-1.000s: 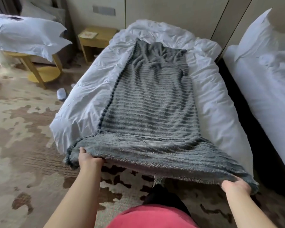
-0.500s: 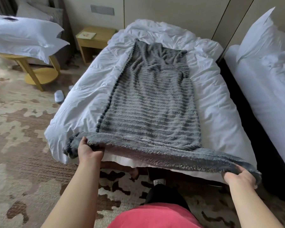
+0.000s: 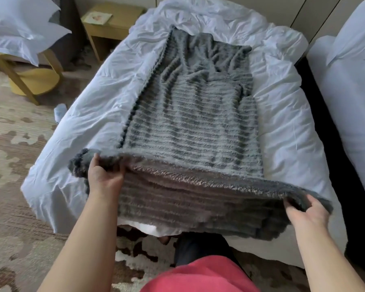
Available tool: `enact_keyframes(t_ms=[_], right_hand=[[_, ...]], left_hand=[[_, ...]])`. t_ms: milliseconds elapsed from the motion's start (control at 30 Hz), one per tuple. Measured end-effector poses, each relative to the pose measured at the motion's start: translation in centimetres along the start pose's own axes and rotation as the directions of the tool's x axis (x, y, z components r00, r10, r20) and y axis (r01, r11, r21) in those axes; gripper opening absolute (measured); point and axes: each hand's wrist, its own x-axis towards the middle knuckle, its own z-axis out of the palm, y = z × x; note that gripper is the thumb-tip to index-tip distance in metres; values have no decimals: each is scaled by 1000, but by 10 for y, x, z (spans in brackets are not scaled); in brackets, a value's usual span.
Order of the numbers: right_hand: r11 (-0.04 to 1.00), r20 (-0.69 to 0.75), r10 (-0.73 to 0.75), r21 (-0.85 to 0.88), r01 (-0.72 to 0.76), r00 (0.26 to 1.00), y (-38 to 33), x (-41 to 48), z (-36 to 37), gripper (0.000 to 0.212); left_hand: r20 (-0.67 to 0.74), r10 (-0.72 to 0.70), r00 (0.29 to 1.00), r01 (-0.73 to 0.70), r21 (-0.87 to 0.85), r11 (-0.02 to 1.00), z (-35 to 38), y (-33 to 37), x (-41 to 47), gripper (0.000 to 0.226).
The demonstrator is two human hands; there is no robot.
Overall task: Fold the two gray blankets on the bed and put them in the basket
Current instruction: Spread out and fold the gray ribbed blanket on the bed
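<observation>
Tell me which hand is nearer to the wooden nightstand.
Left. The left hand grips the gray blanket at its near corner, on the side of the bed toward the wooden nightstand; the right hand grips the opposite near corner, farther across.

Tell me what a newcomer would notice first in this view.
A long gray striped blanket lies lengthwise down the middle of the white bed. The left hand and right hand each grip a near corner, holding that edge up so its underside shows. At upper left, white pillows sit on a yellow stool.
</observation>
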Motion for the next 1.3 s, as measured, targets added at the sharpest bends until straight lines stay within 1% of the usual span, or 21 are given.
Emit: enact_keyframes(t_ms=[67, 133, 167, 233, 267, 333, 400, 533, 667, 767, 867, 1033, 1100, 1167, 1233, 1300], right_hand=[[999, 29, -6, 39, 5, 1000, 5, 35, 29, 42], [999, 52, 25, -31, -23, 998, 18, 75, 53, 49], [994, 38, 63, -91, -59, 997, 27, 95, 62, 54], [967, -33, 138, -210, -142, 990, 44, 129, 71, 62], [952, -74, 160, -253, -173, 984, 53, 143, 72, 62], [930, -150, 176, -300, -215, 973, 64, 165, 70, 60], [916, -203, 176, -324, -235, 963, 70, 177, 72, 58], [897, -237, 144, -379, -228, 961, 72, 182, 83, 58], [897, -221, 140, -384, -218, 965, 64, 170, 88, 55], [913, -180, 132, -360, -190, 975, 61, 154, 78, 53], [928, -142, 125, -334, -166, 982, 65, 133, 45, 53], [947, -127, 133, -278, -164, 983, 77, 98, -39, 50], [944, -157, 165, -260, -202, 974, 79, 86, -73, 49], [931, -221, 219, -244, -271, 950, 80, 73, -106, 49], [919, -276, 268, -214, -331, 923, 84, 65, -135, 52], [917, -313, 285, -186, -352, 906, 91, 65, -153, 56]], left_hand=[[-5, 59, 998, -58, 82, 995, 19, -18, 33, 32], [-45, 95, 994, -84, 202, 976, 29, -39, 66, 46], [-76, 94, 993, -70, 268, 961, 32, -51, 84, 46], [-145, 54, 988, 3, 369, 930, 31, -73, 115, 43], [-178, 40, 983, 36, 406, 913, 29, -83, 127, 48], [-228, 63, 972, 61, 500, 864, 23, -99, 144, 56], [-259, 101, 961, 58, 542, 838, 20, -109, 152, 56], [-299, 124, 946, 58, 534, 843, 22, -114, 157, 55], [-281, 94, 955, 69, 519, 852, 26, -101, 149, 56], [-304, 48, 952, 84, 409, 909, 28, -90, 138, 53], [-291, 11, 957, 91, 336, 937, 10, -83, 115, 54], [-253, -5, 968, 92, 334, 938, -60, -78, 65, 51], [-301, -15, 954, 130, 367, 921, -92, -78, 43, 52], [-393, -55, 918, 208, 360, 909, -125, -78, 26, 55], [-475, -107, 874, 274, 298, 914, -153, -78, 17, 60], [-492, -149, 858, 298, 239, 924, -166, -80, 18, 71]])
